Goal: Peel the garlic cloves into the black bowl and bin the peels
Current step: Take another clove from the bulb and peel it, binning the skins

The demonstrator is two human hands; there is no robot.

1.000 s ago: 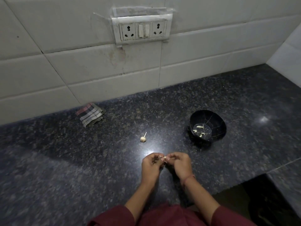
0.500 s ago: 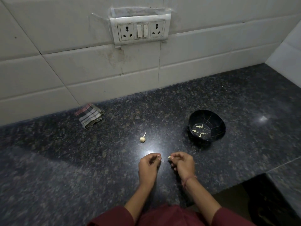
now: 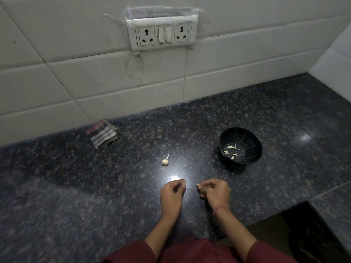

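- Head view: two hands hover low over a dark speckled stone desk (image 3: 76, 196), apart from each other, with a small gap between their fingertips.
- The right hand (image 3: 215, 192) pinches one small pale garlic clove (image 3: 198, 185) at its fingertips; the clove pokes out toward the left hand, its long axis roughly sideways, though it is too small to be sure.
- The left hand (image 3: 171, 194) is curled, thumb pressed to fingers; whether it grips a scrap of peel cannot be told.
- One tiny sliver (image 3: 189, 187) lies on the desk between the hands.
- One garlic bulb remnant (image 3: 165, 161), round and papery, sits farther back on the desk, its thin stalk tilted up and to the right.
- One round black bowl (image 3: 252, 147) with fine pale veining stands to the right, well apart from the hands; about four pale curved peeled cloves (image 3: 230, 151) lie in its bottom.
- One folded checked cloth (image 3: 102, 134) lies near the white tiled wall (image 3: 76, 82).
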